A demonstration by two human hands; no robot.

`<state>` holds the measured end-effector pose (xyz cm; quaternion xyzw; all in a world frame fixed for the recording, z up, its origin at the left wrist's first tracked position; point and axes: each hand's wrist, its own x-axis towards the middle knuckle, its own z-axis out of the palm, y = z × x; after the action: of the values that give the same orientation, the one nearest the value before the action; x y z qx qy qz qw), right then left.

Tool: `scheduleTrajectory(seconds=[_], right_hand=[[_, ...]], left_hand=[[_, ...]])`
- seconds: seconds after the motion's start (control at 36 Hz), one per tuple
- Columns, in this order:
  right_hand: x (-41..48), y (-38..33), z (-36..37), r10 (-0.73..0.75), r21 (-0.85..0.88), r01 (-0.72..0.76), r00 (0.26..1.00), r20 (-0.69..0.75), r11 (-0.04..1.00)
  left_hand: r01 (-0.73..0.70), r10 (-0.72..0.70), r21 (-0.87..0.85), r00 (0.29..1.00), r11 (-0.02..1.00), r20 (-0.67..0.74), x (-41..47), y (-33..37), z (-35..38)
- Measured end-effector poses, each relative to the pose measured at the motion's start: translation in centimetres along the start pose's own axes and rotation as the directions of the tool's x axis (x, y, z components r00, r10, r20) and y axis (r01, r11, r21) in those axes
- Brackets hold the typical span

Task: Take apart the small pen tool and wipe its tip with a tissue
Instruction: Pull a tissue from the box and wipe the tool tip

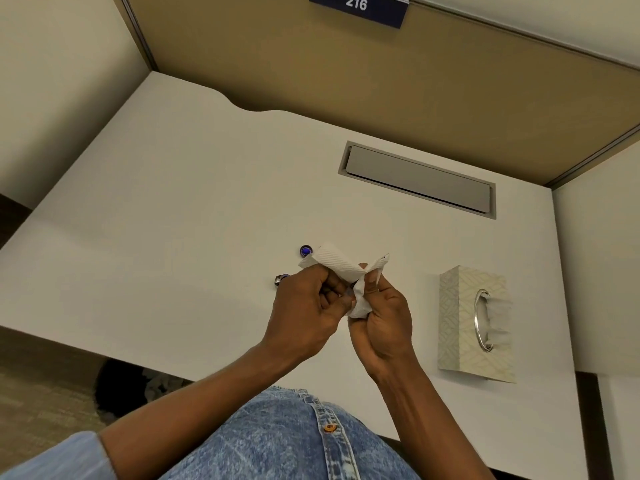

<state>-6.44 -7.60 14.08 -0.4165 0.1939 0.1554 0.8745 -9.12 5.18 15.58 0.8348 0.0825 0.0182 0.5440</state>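
A white tissue (341, 266) is bunched between both hands above the white desk (173, 220). My left hand (304, 313) pinches its left part, and my right hand (384, 313) grips its crumpled lower part. Whatever pen piece lies inside the tissue is hidden by fingers and paper. A small blue cap-like pen part (305, 251) rests on the desk just beyond the tissue. Another small dark metallic pen part (281, 279) lies on the desk beside my left hand's knuckles.
A patterned tissue box (460, 327) lies on the desk right of my hands, tissue showing at its oval opening. A grey cable hatch (419, 180) is set in the desk at the back. Tan partition walls enclose the back, with a sign reading 216 (358, 6).
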Motion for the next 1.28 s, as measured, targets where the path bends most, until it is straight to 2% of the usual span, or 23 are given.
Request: scheduleTrajectory(seconds=[0.14, 0.25, 0.39, 0.5, 0.81, 0.97, 1.28], right_hand=[[-0.1, 0.1, 0.6, -0.011, 0.069, 0.014, 0.999, -0.048, 0.998], [0.1, -0.3, 0.6, 0.006, 0.103, 0.003, 0.996, -0.085, 0.995], [1.0, -1.2, -0.5, -0.009, 0.149, 0.031, 0.989, -0.146, 0.988], [1.2, -1.7, -1.7, 0.026, 0.176, -0.008, 0.995, -0.101, 0.984], [0.4, -0.5, -1.5, 0.058, 0.144, -0.061, 0.998, 0.018, 0.988], [-0.1, -0.1, -0.4, 0.017, 0.009, -0.018, 0.995, 0.101, 1.0], [-0.1, -0.1, 0.1, 0.003, -0.025, -0.003, 1.0, 0.014, 1.0]], left_hand=[[-0.064, 0.072, 0.096, 0.993, 0.993, -0.089, -0.1, 0.2, 0.2], [-0.08, 0.097, 0.155, 0.99, 0.985, -0.103, -0.2, 0.1, 0.1], [-0.079, 0.086, 0.079, 0.993, 0.994, -0.087, -0.2, -0.1, -0.2], [-0.083, 0.086, 0.049, 0.994, 0.995, -0.068, 0.0, 0.0, -0.4], [-0.018, 0.02, -0.019, 0.993, 1.0, 0.119, 0.2, -0.2, 0.0], [0.02, -0.015, -0.034, 0.988, 0.999, 0.151, 0.2, -0.8, 0.4], [-0.07, 0.066, 0.1, 0.997, 0.993, 0.042, 0.2, 0.1, -0.1]])
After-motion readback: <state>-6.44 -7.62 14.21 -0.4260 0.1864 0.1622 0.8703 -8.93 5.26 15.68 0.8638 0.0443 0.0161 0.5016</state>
